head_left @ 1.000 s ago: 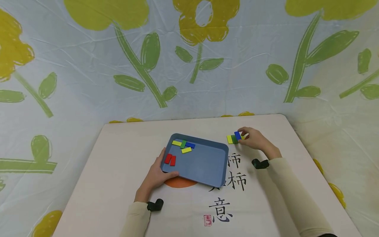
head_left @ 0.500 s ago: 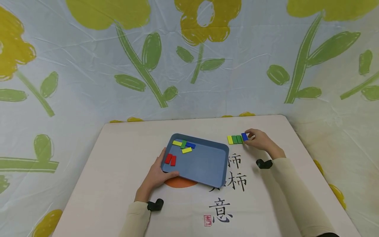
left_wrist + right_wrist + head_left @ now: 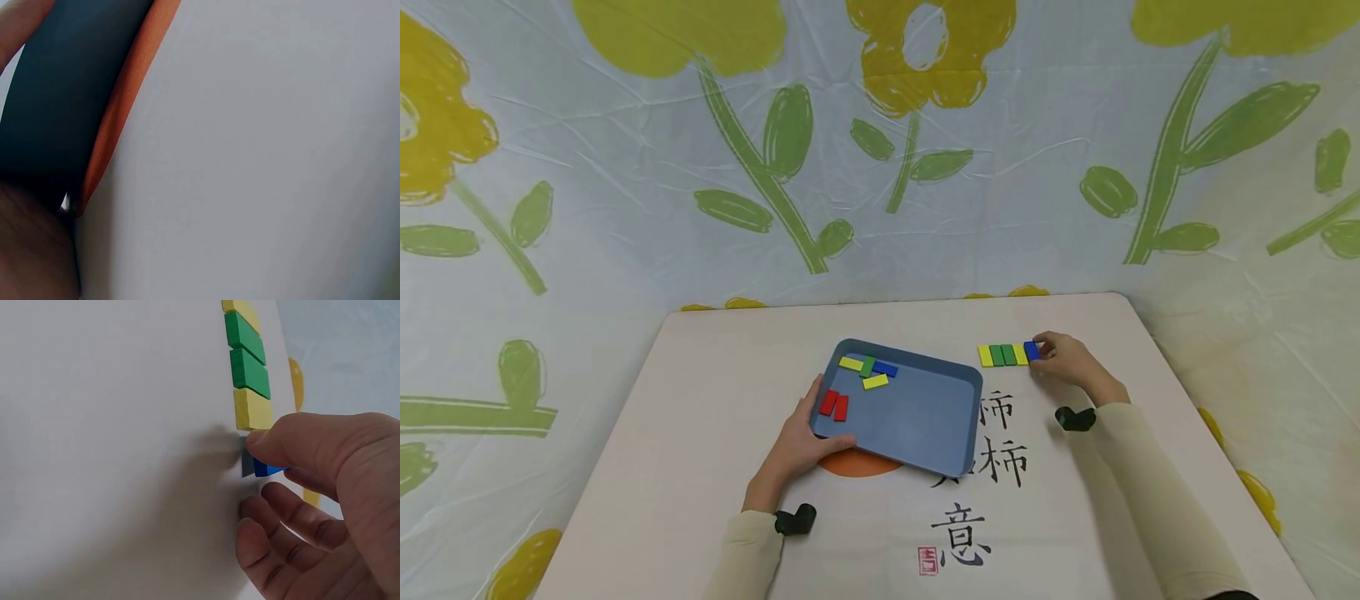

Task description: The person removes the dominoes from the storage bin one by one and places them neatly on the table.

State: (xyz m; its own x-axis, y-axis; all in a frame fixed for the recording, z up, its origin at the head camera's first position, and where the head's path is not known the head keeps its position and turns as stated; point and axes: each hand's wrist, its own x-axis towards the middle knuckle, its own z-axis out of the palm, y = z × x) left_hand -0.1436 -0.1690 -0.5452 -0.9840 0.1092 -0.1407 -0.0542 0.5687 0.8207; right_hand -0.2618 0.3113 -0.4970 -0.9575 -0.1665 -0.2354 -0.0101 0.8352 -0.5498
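The right hand (image 3: 1067, 364) pinches a blue domino-like block (image 3: 1032, 351) between thumb and fingers at the right end of a row on the table. In the right wrist view the thumb covers much of that blue block (image 3: 269, 469), which is close beside a yellow block (image 3: 254, 410). The row runs yellow, green, green (image 3: 1008, 355), yellow, blue. At the left corner of a blue-grey tray (image 3: 917, 417), the left hand (image 3: 797, 440) holds its rim, fingers along the left side and thumb over the near edge. In the left wrist view the tray wall (image 3: 62, 94) shows.
Inside the tray lie two red blocks (image 3: 841, 408), two yellow blocks (image 3: 876, 382), a green block (image 3: 867, 367) and a blue block (image 3: 885, 369). The table cloth (image 3: 700, 417) has black characters and an orange print (image 3: 859, 464). A flowered curtain (image 3: 1000, 233) stands behind the table.
The right hand has moved right with the blue block, from over the row to its right end, and lowered it beside the last yellow block. The left hand and tray stay put.
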